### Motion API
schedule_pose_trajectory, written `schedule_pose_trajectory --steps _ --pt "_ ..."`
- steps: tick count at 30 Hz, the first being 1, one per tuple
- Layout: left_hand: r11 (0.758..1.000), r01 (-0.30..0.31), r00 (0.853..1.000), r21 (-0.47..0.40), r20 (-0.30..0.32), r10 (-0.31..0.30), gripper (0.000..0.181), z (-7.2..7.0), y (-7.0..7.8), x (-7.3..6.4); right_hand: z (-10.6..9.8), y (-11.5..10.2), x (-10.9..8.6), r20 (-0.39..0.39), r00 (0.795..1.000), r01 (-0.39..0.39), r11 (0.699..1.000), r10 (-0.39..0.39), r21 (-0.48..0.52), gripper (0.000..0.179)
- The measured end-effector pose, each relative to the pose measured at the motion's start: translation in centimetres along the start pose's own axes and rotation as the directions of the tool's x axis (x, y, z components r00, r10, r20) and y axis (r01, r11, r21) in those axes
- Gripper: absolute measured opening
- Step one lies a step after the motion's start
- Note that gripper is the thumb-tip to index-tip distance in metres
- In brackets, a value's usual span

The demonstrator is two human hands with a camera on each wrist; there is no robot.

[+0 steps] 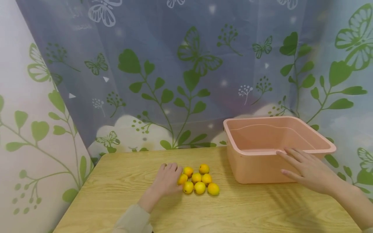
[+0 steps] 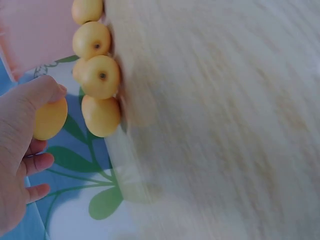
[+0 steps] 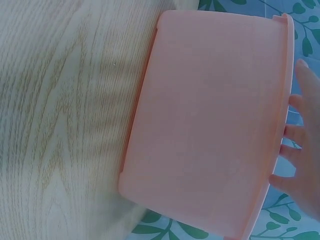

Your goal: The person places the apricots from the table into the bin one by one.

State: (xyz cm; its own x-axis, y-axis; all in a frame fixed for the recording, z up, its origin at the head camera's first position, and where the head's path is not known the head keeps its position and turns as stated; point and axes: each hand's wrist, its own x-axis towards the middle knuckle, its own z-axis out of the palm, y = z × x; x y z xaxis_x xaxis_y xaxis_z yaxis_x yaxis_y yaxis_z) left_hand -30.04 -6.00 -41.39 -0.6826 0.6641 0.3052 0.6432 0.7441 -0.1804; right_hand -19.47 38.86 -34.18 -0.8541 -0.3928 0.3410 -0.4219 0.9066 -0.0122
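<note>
My left hand [image 1: 166, 180] is at the left side of a cluster of small round yellow fruits [image 1: 199, 187] on the table. In the left wrist view, its thumb and fingers pinch one yellow fruit [image 2: 51, 120], beside the row of others, and the rest of its fingers stay loosely bent. My right hand [image 1: 306, 166] is at the near rim of a pink plastic tub [image 1: 256, 166]. In the right wrist view, its spread, fairly straight fingertips [image 3: 295, 101] lie along the rim, with the palm outside my sight of the tub wall.
The wooden table [image 1: 122, 181] carries the fruits in the middle and the tub at the back right. A patterned curtain [image 1: 157, 64] with leaves and butterflies hangs behind and along both sides of the table.
</note>
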Motion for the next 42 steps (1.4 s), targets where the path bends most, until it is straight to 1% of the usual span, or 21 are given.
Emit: schedule_pose_trajectory --steps 7,11,15,20,26,31,35,37,42 --pt "1.0 -0.01 1.0 0.01 -0.023 0.01 0.04 -0.5 0.3 0.8 -0.3 -0.1 0.1 0.016 1.0 0.008 1.0 -0.008 0.014 0.066" --pt "1.0 -0.024 0.999 -0.004 -0.046 0.024 0.04 -0.9 0.7 1.2 -0.5 -0.1 0.1 0.029 1.0 0.008 1.0 -0.009 0.019 0.067" --pt "0.999 -0.024 0.998 -0.022 -0.056 0.023 0.039 -1.6 1.2 2.0 -0.6 -0.1 0.2 0.039 0.999 0.005 1.0 -0.006 0.014 0.068" --pt "0.999 -0.016 0.999 -0.049 -0.048 0.014 0.038 -2.9 2.0 3.4 -0.5 -0.1 0.2 0.038 0.999 0.0 1.0 0.0 0.011 0.069" --pt "0.997 -0.013 1.0 -0.081 -0.017 0.011 0.041 -4.7 3.3 5.4 -0.6 -0.2 0.0 0.042 0.999 -0.011 1.0 0.01 0.011 0.068" --pt "0.996 -0.027 0.999 -0.08 -0.028 0.025 0.04 -6.0 4.7 6.9 -0.7 -0.2 0.0 0.055 0.998 -0.027 1.0 0.027 0.008 0.067" --pt "0.994 -0.03 0.999 -0.102 -0.032 0.027 0.038 -6.6 5.7 7.7 -0.7 -0.3 0.1 0.045 0.999 -0.018 0.999 0.019 -0.028 0.067" --pt "0.994 -0.029 0.999 -0.103 -0.036 0.025 0.04 -6.7 6.1 8.2 -0.6 -0.4 0.1 0.042 0.999 -0.014 0.999 0.016 -0.044 0.068" --pt "0.993 -0.03 0.998 -0.111 -0.051 0.025 0.043 -7.0 7.0 9.5 -0.6 -0.4 0.0 0.059 0.998 -0.023 0.999 0.025 -0.044 0.068"
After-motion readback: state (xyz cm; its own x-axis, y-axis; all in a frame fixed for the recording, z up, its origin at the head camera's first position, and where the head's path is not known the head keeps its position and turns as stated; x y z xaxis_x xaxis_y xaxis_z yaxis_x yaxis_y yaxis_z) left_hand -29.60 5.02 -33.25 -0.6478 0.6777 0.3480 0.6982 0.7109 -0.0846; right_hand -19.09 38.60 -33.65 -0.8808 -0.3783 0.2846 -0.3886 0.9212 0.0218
